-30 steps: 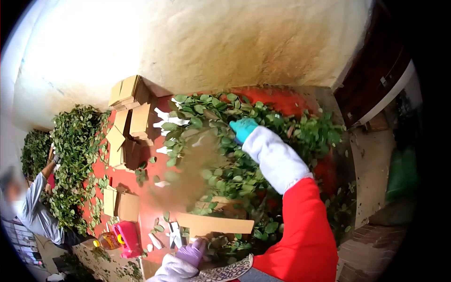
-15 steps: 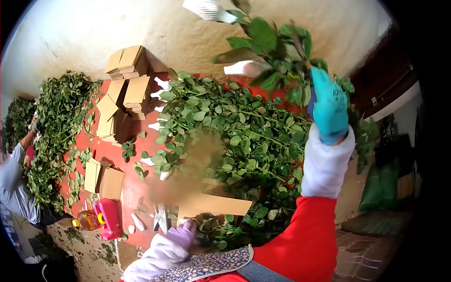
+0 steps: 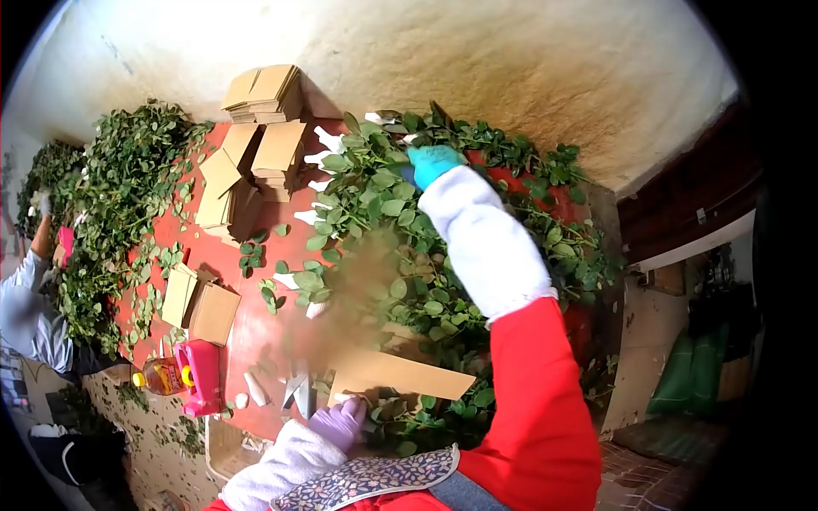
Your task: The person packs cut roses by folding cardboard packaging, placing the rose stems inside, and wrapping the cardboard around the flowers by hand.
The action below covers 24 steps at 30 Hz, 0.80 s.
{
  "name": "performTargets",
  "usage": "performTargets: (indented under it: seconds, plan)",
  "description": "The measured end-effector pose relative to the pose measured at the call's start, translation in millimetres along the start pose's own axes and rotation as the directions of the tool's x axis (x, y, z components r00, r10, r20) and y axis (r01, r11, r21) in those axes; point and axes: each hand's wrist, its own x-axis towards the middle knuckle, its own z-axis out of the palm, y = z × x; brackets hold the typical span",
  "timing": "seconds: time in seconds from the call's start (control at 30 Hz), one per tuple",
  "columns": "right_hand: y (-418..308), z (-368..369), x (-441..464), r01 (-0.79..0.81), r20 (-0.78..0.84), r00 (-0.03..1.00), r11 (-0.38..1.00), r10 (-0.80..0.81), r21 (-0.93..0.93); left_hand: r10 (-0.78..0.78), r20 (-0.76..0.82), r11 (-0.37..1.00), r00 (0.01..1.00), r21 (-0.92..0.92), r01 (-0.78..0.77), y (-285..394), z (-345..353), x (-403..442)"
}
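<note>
The teal-gloved right hand [image 3: 435, 164] has lowered leafy green stems [image 3: 503, 145] onto the wall side of the red desk [image 3: 260, 336]; whether its curled fingers grip them is hidden. The purple-gloved left hand [image 3: 339, 424] curls beside a flat brown cardboard strip [image 3: 409, 375], grip unclear.

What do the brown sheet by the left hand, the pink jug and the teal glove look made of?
Brown sheet: probably cardboard, matte and flat with straight edges. Pink jug: likely moulded plastic, smooth and evenly coloured. Teal glove: perhaps rubber-coated, from its solid colour; finish unclear.
</note>
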Motion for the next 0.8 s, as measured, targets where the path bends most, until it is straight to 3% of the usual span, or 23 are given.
performTargets:
  seconds: [0.07,0.13,0.17,0.23,0.3,0.33,0.37,0.43,0.5,0.53,0.57,0.63,0.7,0.77,0.8]
  plan:
    - [-10,17,-10,-0.036,0.093,0.995,0.999,0.04,-0.04,-0.007,-0.02,0.998,1.0,0.062,0.009,0,3,-2]
    - [-7,25,-6,0.043,0.101,0.994,0.999,-0.043,0.004,-0.032,0.011,0.999,0.999,0.038,0.032,-2,-1,-1]
    - [1,37,0,-0.011,0.022,1.0,0.997,0.01,0.071,-0.022,0.03,1.0,0.999,-0.005,0.022,-3,-6,1]
    - [-15,-40,-41,-0.013,-0.006,1.0,0.998,0.013,0.054,0.023,-0.004,0.999,1.0,-0.034,-0.023,-7,8,-1]
    - [0,-65,-76,0.156,-0.436,0.895,0.982,-0.097,0.103,-0.03,-0.037,1.0,0.999,0.005,0.03,-4,9,-1]
    - [-1,-87,-96,0.2,-0.444,0.896,0.888,0.005,0.414,-0.04,-0.028,0.999,0.999,-0.026,0.04,-4,13,-2]
    - [-6,-114,-116,0.255,-0.447,0.888,0.694,0.106,0.673,-0.05,-0.023,0.998,0.998,-0.045,0.049,-6,15,-2]
    - [10,-117,-113,0.212,-0.266,0.936,0.233,0.229,0.949,-0.07,-0.012,0.995,0.997,-0.075,0.069,-6,22,0]
    - [27,-102,-107,0.228,-0.343,0.919,0.444,0.197,0.866,-0.088,-0.014,0.989,0.996,-0.117,0.086,-5,30,-2]
    - [39,-96,-104,0.282,-0.48,0.877,0.763,0.042,0.581,-0.097,-0.016,0.987,0.995,-0.128,0.094,-6,33,0]
    - [52,-91,-101,0.277,-0.595,0.796,0.942,-0.115,0.189,-0.116,-0.019,0.983,0.993,-0.143,0.113,-5,39,-2]
    - [36,-129,-126,0.214,-0.549,0.835,0.936,-0.029,0.278,-0.123,-0.015,0.981,0.992,-0.152,0.119,-4,44,-1]
    - [14,-166,-159,0.23,-0.635,0.772,0.942,-0.023,0.245,-0.099,-0.01,0.987,0.995,-0.132,0.097,-2,38,-1]
    - [-19,-212,-188,0.462,-0.649,0.753,0.618,0.105,0.636,-0.089,-0.003,0.989,0.996,-0.121,0.088,-1,32,2]
    - [-25,-222,-191,0.492,-0.644,0.756,0.548,0.116,0.676,-0.088,-0.001,0.989,0.996,-0.12,0.087,-2,30,4]
